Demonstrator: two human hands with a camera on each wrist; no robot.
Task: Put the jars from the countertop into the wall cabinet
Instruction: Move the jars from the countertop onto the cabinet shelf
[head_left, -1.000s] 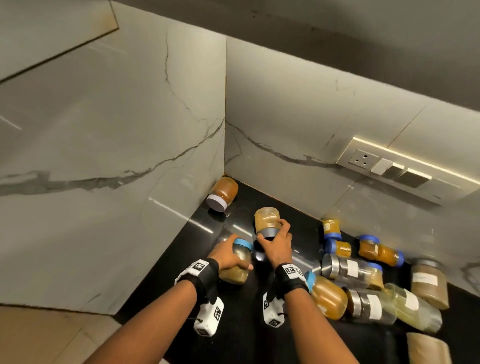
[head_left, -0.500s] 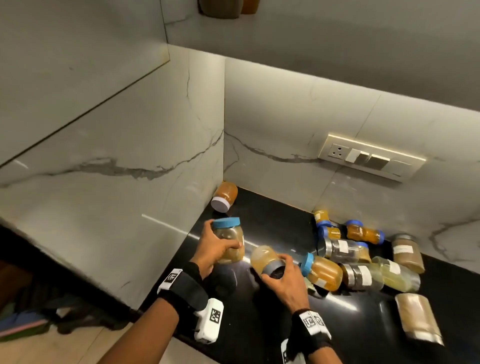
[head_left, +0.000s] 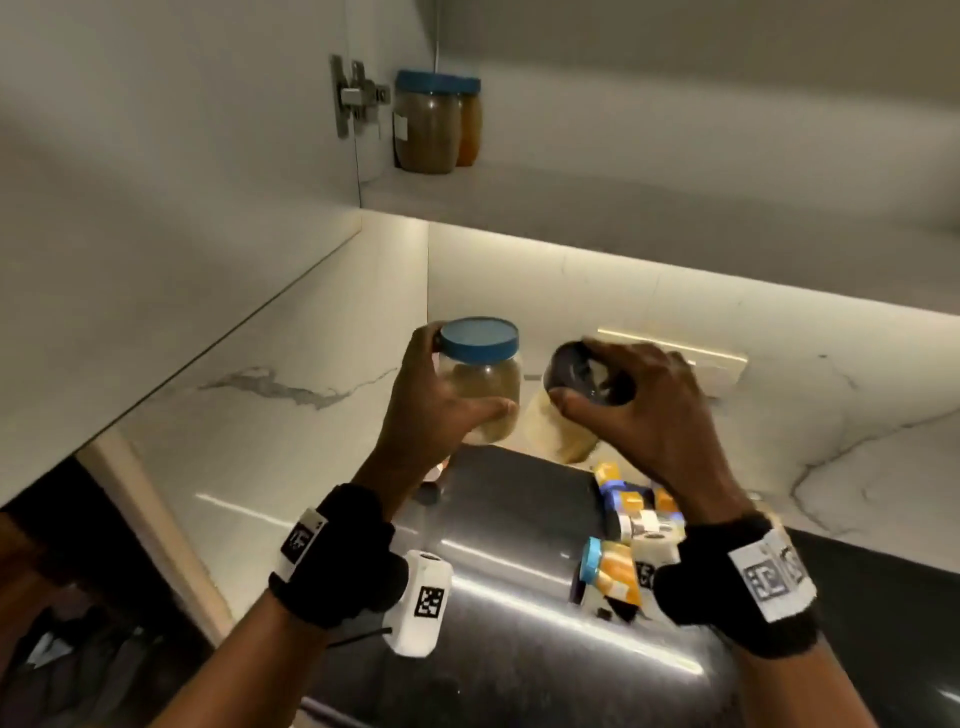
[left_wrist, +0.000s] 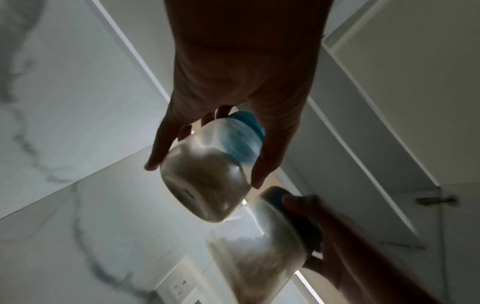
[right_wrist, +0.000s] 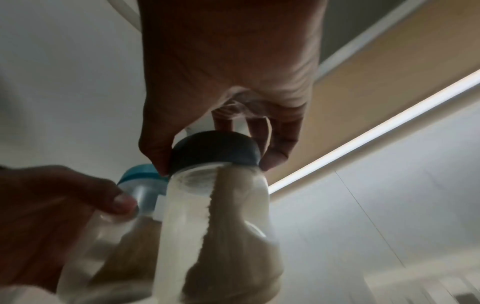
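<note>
left hand (head_left: 441, 395) wraps side of blue-lid jar (head_left: 480, 376), thumb across front, jar upright. right hand (head_left: 639, 410) claws dark lid of second jar (head_left: 563, 421) from above, fingertips round rim, body hanging tilted. both jars mid-air, below cabinet shelf (head_left: 571, 202), close together, touching or not unclear. two jars (head_left: 434, 124) already at shelf's far left. rest lie on counter (head_left: 498, 571) — right side. advice: raise jars apart, clear shelf lip, set down right of stored pair — lid-only grip likely weaker, so level it before release.
</note>
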